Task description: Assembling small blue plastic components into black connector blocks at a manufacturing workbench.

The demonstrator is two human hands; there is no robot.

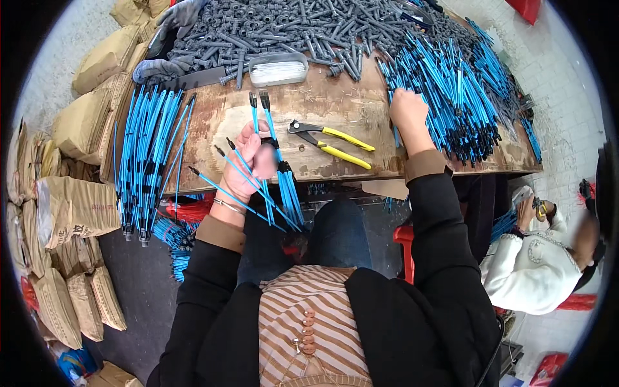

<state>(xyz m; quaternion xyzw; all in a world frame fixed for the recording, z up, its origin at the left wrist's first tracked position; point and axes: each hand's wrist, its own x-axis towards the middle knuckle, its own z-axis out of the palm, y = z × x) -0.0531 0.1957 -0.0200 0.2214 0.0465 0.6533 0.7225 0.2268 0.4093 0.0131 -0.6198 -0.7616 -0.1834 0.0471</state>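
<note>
My left hand (pixel 242 171) is closed around several thin blue rods (pixel 288 197) with black ends, above the table's near edge. Some stand nearly upright, while others slant across the palm and wrist. At the left edge of a large heap of similar blue rods (pixel 445 90), my right hand (pixel 409 115) has its fingers pinched together. A blue rod shows just above and below those fingers; the fingertips themselves are partly hidden. Between my hands lie cutting pliers (pixel 345 157) with yellow handles, their jaws pointing left.
Grey plastic bolt-like parts (pixel 271 26) cover the table's far side, beside a clear tray (pixel 278 72) of thin white strips. More blue rods (pixel 145 142) overhang the left edge, near gloves (pixel 158 69). Brown sacks (pixel 84 200) are stacked left. A co-worker in white (pixel 535 271) sits right.
</note>
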